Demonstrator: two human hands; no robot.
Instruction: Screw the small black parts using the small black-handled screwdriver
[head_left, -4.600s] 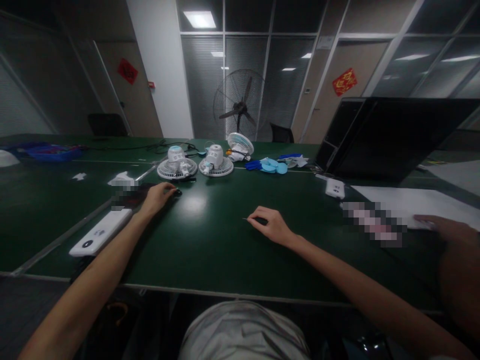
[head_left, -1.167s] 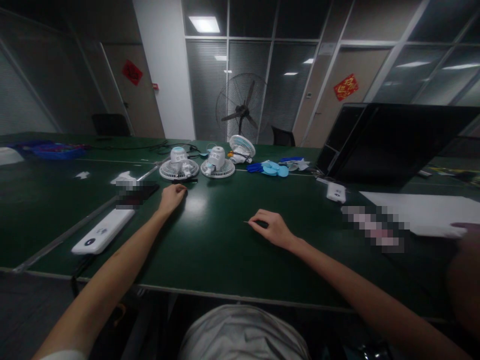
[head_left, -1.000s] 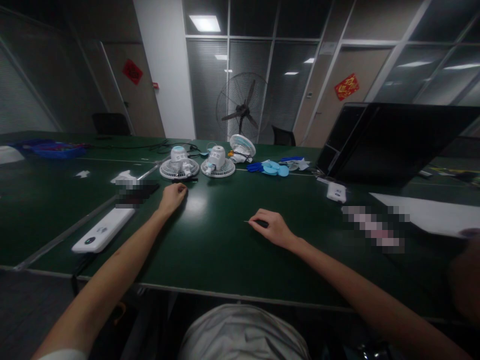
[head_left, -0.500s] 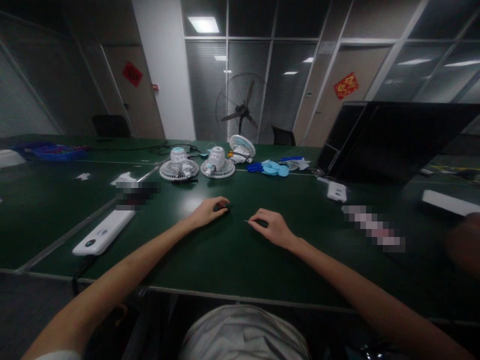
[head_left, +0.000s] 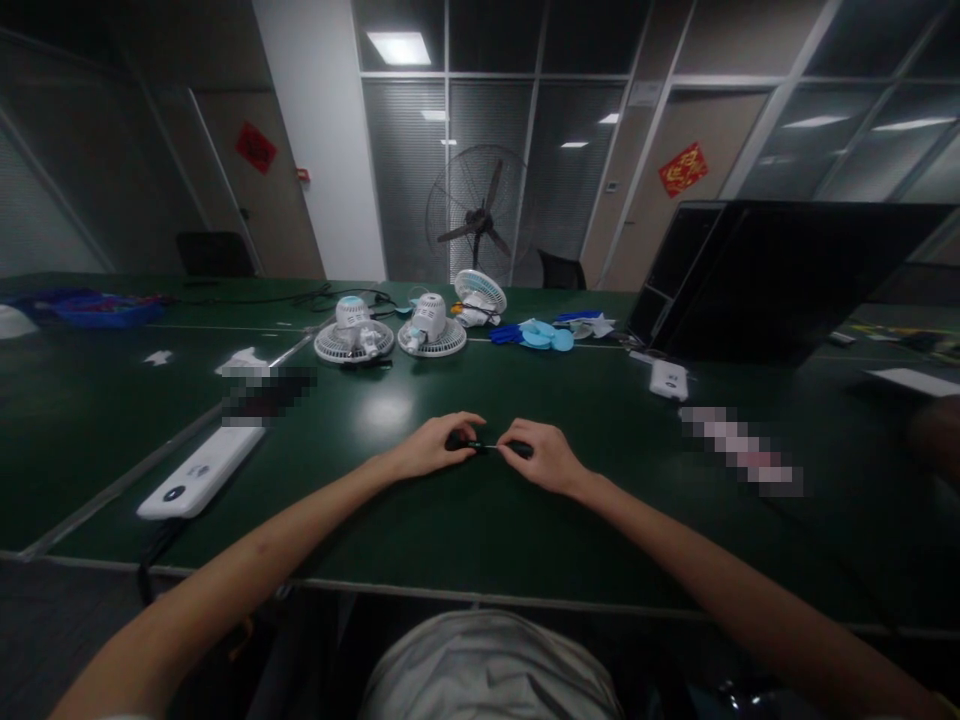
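Near the middle of the green table (head_left: 420,540), my left hand (head_left: 431,447) is closed around a small black cylindrical piece (head_left: 459,441). Facing it, my right hand (head_left: 546,455) pinches a black-handled tool with a thin metal shaft (head_left: 519,448), like a small screwdriver. That shaft points left and meets the end of the black piece, or comes very close to it. Fingers cover much of both things, so whether they are joined I cannot tell.
Beyond my hands lie several white fan units (head_left: 433,335) and light-blue fan blades (head_left: 546,335). White power banks lie at left (head_left: 202,470) and right (head_left: 668,380). A large black monitor (head_left: 787,280) stands at right; a blue tray (head_left: 109,310) sits far left.
My hands have come together: the left moved right and slightly down, while the right stayed nearly in place. The thin shaft now reaches the black piece. The view shifted slightly.
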